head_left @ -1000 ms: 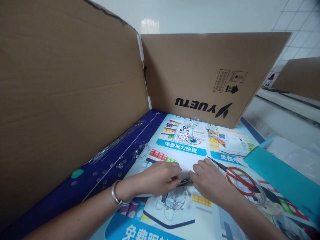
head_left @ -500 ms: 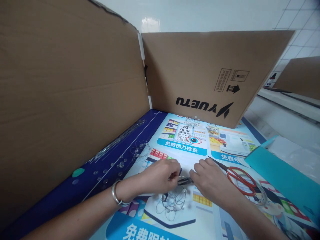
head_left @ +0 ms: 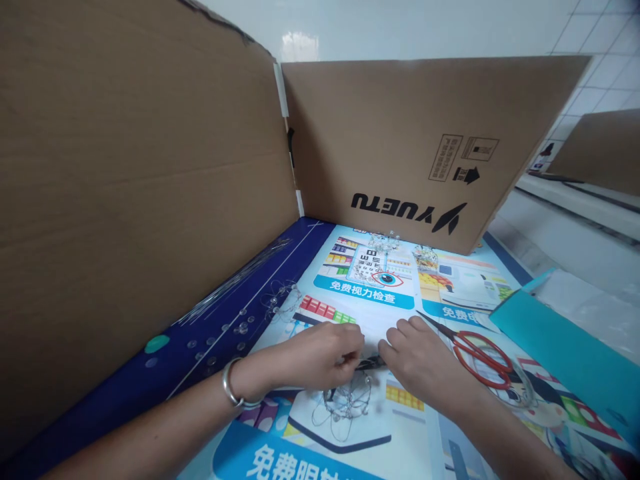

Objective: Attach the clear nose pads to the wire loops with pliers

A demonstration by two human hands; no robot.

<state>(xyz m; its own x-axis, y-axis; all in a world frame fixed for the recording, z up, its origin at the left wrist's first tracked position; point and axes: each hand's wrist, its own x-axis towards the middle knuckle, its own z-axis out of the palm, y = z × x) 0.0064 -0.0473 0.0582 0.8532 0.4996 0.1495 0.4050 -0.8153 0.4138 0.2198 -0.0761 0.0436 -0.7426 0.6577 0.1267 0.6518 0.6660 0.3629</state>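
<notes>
My left hand [head_left: 311, 355] and my right hand [head_left: 419, 361] meet fingertip to fingertip over a printed poster [head_left: 365, 293]. Both pinch closed on a small dark tool or piece [head_left: 371, 363] between them; I cannot make out exactly what it is. A tangle of thin wire strung with clear beads [head_left: 345, 403] hangs just below the hands and rests on the poster. A silver bangle [head_left: 231, 385] circles my left wrist.
Red-handled scissors [head_left: 477, 357] lie just right of my right hand. Straight wires [head_left: 235, 280] and loose clear beads [head_left: 227, 333] lie along the dark blue strip at left. Cardboard walls [head_left: 400, 147] stand at left and behind. A teal sheet [head_left: 565, 360] lies at right.
Both hands stayed together with small finger movements; the wire tangle beneath them shifted slightly. Otherwise nothing moved.
</notes>
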